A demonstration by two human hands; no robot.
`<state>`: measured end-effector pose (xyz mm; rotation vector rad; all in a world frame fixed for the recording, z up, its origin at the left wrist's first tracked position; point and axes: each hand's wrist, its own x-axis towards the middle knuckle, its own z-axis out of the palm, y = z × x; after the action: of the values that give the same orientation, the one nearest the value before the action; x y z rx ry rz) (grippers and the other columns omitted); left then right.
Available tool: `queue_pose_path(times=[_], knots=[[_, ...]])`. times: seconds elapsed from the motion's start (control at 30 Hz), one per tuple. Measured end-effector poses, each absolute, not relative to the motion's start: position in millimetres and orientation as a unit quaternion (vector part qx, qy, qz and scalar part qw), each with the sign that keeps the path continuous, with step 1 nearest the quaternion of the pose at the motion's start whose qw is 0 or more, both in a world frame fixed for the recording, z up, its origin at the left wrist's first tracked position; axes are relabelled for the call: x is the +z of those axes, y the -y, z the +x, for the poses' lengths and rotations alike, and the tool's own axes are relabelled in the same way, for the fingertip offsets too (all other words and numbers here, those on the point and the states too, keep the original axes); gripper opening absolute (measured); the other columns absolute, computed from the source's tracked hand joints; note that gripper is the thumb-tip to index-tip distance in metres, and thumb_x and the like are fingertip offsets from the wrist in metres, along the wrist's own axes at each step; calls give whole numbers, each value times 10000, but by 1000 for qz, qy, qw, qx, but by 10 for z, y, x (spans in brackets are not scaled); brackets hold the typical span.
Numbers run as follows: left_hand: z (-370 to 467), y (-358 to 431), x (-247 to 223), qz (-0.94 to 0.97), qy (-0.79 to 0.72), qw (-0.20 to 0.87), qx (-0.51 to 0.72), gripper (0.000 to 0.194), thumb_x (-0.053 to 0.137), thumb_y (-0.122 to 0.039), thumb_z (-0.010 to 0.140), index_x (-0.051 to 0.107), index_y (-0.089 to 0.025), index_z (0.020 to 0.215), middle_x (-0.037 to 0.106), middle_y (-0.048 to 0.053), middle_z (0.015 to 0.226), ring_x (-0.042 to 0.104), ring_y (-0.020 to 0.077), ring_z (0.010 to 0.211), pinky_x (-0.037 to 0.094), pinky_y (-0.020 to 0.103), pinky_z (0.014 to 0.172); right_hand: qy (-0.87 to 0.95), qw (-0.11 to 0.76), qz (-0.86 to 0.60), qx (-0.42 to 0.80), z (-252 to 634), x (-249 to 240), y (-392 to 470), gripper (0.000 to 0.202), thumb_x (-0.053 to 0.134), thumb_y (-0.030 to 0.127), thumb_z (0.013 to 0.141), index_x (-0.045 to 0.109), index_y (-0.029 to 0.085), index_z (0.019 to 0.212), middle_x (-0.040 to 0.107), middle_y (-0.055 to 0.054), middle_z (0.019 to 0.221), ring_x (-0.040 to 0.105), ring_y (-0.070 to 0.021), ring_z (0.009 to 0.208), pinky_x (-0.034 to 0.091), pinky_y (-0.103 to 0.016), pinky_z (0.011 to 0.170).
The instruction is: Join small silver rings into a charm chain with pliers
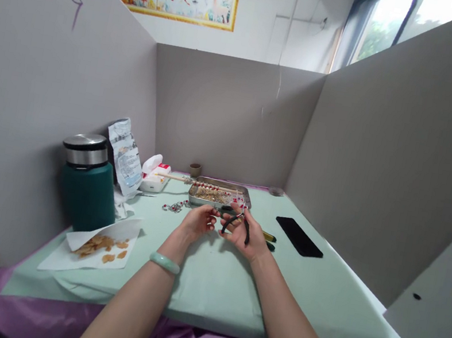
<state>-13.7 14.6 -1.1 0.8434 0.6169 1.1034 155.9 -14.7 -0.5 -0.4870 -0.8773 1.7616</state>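
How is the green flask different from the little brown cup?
The flask is tall and fat, but the cup is short and small. The flask is dark green with a silver lid on, while the cup is brown with an open top. The flask stands near the left wall; the cup stands at the back, behind the metal tray. Both are round and stand upright.

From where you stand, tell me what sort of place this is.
Probably a small craft workstation, perhaps for jewelry: the right hand holds black-handled pliers, a metal tray holds small beads or findings, and partitions enclose the desk on three sides.
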Motion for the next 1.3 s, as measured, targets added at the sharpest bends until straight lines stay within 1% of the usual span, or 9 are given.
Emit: queue_pose_path(times=[0.1,0.23,0.33,0.53,0.73,0.93,1.07,1.17,1.3], knots=[[-131,-149,-23,402,-274,702,520,98,608,-211,669,554,-135,697,598,43,741,488,90,542,388,225,476,434,514,-266,690,1495,-36,149,324,399,440,882,550,182,1008,643,-68,808,619,-177,664,509,-334,567],[-126,-169,-57,457,-267,655,540,153,667,-241,644,575,-148,722,619,59,859,516,96,622,398,213,504,550,505,-403,529,1393,-135,117,297,455,441,844,555,162,822,603,-29,677,562,-129,517,428,-225,416],[-117,-178,-69,483,-277,615,558,208,696,-291,635,587,-157,750,620,62,919,517,94,643,399,209,514,618,485,-449,426,1356,-213,101,332,456,461,837,553,163,729,571,-2,592,516,-98,455,385,-194,402],[-106,-167,-57,516,-295,582,555,265,706,-340,627,618,-159,798,623,65,938,526,104,682,407,206,531,678,452,-476,330,1355,-275,90,370,397,456,868,560,166,706,583,1,568,512,-95,447,371,-201,438],[-95,-156,-51,550,-316,527,565,306,703,-379,630,664,-153,832,623,59,848,535,117,693,409,210,532,704,431,-485,289,1356,-279,67,377,378,439,882,562,168,694,588,-2,565,522,-101,475,366,-205,478],[-77,-184,-63,574,-344,459,584,325,682,-365,645,680,-135,873,627,52,748,541,130,650,423,217,494,698,429,-489,298,1349,-293,53,386,359,445,888,548,169,695,586,2,550,505,-100,456,367,-208,479],[-73,-186,-56,582,-359,428,591,306,654,-344,665,683,-128,879,605,35,673,532,122,598,425,216,474,698,431,-483,306,1349,-294,55,379,376,447,881,550,169,692,582,2,548,499,-100,454,356,-208,470],[-72,-167,-37,590,-363,411,593,292,627,-333,694,685,-132,897,599,29,665,516,108,562,420,215,464,697,435,-476,312,1352,-290,52,375,390,447,874,549,175,671,572,3,527,494,-103,456,342,-208,470],[-67,-149,-15,589,-369,407,593,241,638,-312,684,686,-139,845,582,19,630,518,111,557,402,210,449,690,449,-467,322,1354,-289,46,368,409,449,868,552,182,657,561,9,506,479,-105,445,333,-217,475]])
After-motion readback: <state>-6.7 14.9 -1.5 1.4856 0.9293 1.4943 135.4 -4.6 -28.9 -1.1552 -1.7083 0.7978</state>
